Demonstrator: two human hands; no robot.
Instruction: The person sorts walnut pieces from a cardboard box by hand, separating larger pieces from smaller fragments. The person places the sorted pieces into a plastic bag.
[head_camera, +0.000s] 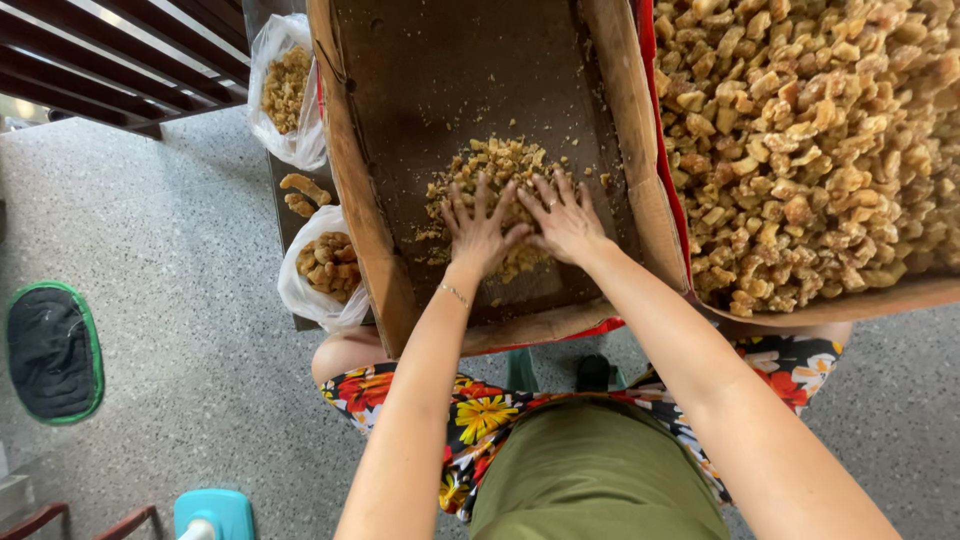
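Both hands, left (478, 232) and right (564, 218), press flat with fingers spread on the nut pile (495, 165) in the cardboard tray (360, 200)

Matt cardboard box (375, 230) (rough, crumb-dusted).

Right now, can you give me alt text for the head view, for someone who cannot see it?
Both hands, left hand and right hand, press flat with spread fingers on a small heap of tan chunks inside a brown cardboard box. A fuller box of chunks sits to the right, and two clear bags of them to the left.
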